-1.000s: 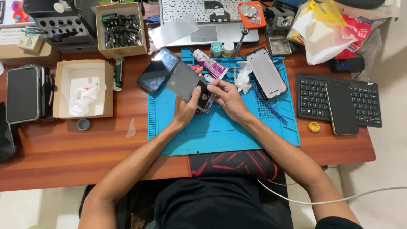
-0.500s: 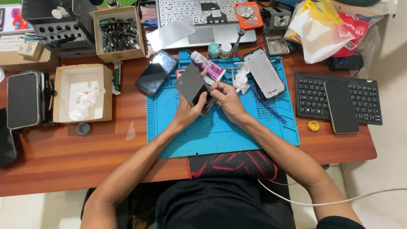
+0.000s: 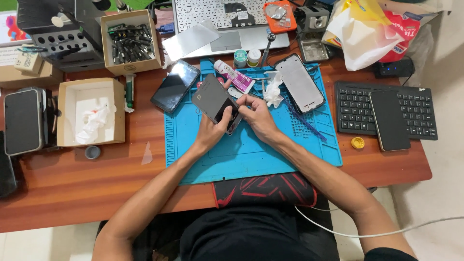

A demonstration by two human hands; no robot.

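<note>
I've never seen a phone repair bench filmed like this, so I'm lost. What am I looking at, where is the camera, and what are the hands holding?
The camera sits on the person's head and looks down at a wooden desk. Both bare hands meet over a blue work mat. The left hand and right hand hold a dark phone, tilted up off the mat. Around it lie another dark phone, a phone frame, a glue tube and a crumpled tissue. To the right is a black keyboard with a phone on it; to the left, an open cardboard box.
</note>
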